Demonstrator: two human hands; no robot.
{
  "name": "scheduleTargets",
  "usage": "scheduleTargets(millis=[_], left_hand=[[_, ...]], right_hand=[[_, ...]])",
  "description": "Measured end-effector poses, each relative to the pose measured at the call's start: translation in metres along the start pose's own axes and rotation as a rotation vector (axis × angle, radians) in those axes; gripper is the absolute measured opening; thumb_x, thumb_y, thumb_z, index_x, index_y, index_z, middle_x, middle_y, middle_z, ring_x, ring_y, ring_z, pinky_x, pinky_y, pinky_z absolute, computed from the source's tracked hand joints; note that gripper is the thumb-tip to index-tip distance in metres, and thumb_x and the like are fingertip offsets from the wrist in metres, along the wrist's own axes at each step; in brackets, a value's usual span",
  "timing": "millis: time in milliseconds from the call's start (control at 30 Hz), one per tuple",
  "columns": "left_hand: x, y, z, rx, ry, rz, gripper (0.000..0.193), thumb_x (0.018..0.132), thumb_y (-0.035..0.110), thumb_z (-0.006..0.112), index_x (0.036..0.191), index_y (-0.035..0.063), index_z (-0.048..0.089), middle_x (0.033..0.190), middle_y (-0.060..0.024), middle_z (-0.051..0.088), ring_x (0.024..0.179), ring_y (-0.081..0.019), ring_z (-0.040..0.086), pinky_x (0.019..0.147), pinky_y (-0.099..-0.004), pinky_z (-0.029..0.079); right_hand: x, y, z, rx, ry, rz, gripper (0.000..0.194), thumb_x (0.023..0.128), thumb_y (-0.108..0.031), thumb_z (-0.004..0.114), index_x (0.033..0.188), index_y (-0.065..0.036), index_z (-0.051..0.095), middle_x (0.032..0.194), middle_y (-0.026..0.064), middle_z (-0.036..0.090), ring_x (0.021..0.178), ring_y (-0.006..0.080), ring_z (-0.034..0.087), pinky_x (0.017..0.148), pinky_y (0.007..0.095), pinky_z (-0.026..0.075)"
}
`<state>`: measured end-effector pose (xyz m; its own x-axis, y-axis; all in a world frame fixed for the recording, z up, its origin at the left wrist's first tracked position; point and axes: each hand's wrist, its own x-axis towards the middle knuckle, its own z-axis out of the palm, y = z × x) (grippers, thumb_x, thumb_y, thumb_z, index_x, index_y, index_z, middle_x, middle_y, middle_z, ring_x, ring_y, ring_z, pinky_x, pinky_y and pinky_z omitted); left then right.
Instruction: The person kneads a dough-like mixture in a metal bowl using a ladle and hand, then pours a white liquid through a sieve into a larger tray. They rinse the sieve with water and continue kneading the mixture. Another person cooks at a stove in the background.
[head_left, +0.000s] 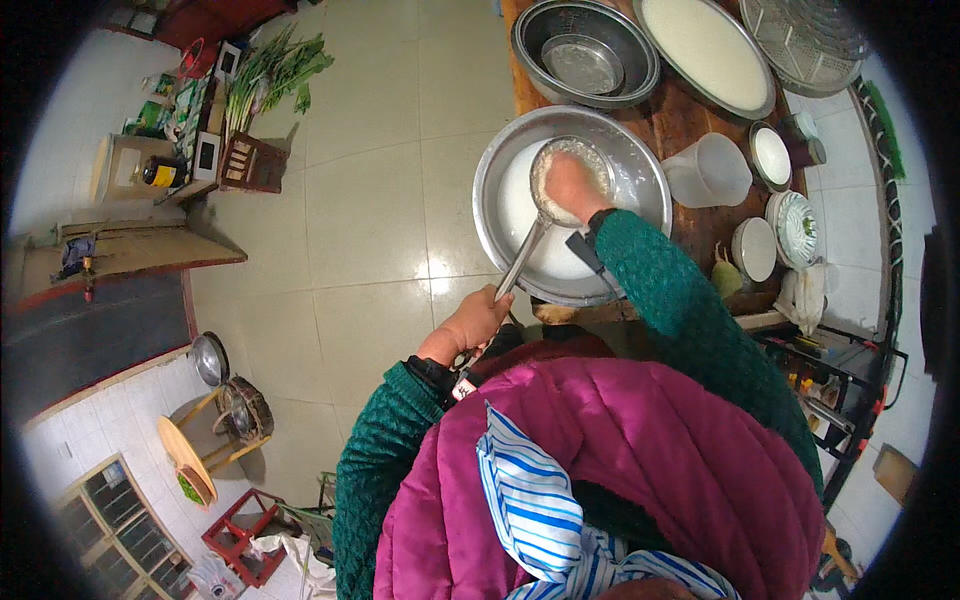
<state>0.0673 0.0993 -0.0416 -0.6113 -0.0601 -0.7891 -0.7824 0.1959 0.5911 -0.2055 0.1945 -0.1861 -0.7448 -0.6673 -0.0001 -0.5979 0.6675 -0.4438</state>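
Observation:
My left hand (474, 321) is closed around the long metal handle of a round ladle or strainer (541, 219). Its bowl is over a wide metal basin (491, 232) that holds white liquid (517, 176). Inside the bowl lies a pale, wet, grainy mass (596, 169), and my right hand (571, 184) presses into it; its fingertips are hidden, so I cannot tell whether they grip anything. A dark strap with a hanging tag is at my right wrist, above the basin.
Beyond the basin on the wooden table (675, 124) stand nested metal bowls (525, 52) and a large oval pan of white contents (705, 52). To the right are a translucent plastic tub (707, 171), small bowls (754, 250) and a pale green gourd-like vegetable (726, 277).

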Motion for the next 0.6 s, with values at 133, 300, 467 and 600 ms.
scheduleTargets(millis=[133, 300, 467, 600], left_hand=[[-0.001, 0.002, -0.002, -0.052, -0.056, -0.029, 0.041, 0.101, 0.041, 0.044, 0.096, 0.0001, 0.044, 0.059, -0.0060, 0.047, 0.035, -0.0151, 0.046, 0.031, -0.0316, 0.040], [-0.001, 0.001, -0.003, -0.032, -0.068, -0.022, 0.041, 0.101, 0.040, 0.044, 0.096, -0.0005, 0.044, 0.056, -0.0052, 0.046, 0.035, -0.0153, 0.046, 0.032, -0.0316, 0.040], [0.004, -0.002, 0.003, -0.010, -0.044, -0.013, 0.041, 0.101, 0.041, 0.044, 0.095, 0.0002, 0.043, 0.059, -0.0067, 0.047, 0.035, -0.0153, 0.046, 0.031, -0.0316, 0.040], [0.003, -0.002, 0.005, -0.046, -0.033, -0.002, 0.040, 0.100, 0.040, 0.045, 0.094, 0.0011, 0.044, 0.060, -0.0066, 0.047, 0.035, -0.0155, 0.046, 0.031, -0.0320, 0.039]], right_hand=[[-0.035, 0.013, -0.011, -0.190, -0.200, -0.500, 0.015, 0.081, -0.005, 0.053, 0.092, 0.002, 0.060, 0.096, 0.0227, 0.059, 0.087, 0.0394, 0.056, 0.085, 0.0459, 0.044], [-0.013, 0.039, -0.045, -0.129, -0.214, -0.290, 0.015, 0.087, -0.004, 0.048, 0.099, 0.000, 0.057, 0.103, 0.0239, 0.054, 0.095, 0.0428, 0.058, 0.084, 0.0492, 0.047], [-0.007, -0.008, -0.020, 0.016, -0.179, -0.151, 0.017, 0.084, -0.004, 0.048, 0.099, 0.003, 0.053, 0.099, 0.0278, 0.054, 0.093, 0.0463, 0.057, 0.084, 0.0502, 0.048], [-0.037, 0.004, -0.032, -0.093, -0.428, -0.404, 0.020, 0.082, -0.003, 0.050, 0.102, 0.002, 0.053, 0.104, 0.0247, 0.053, 0.094, 0.0423, 0.056, 0.088, 0.0470, 0.047]])
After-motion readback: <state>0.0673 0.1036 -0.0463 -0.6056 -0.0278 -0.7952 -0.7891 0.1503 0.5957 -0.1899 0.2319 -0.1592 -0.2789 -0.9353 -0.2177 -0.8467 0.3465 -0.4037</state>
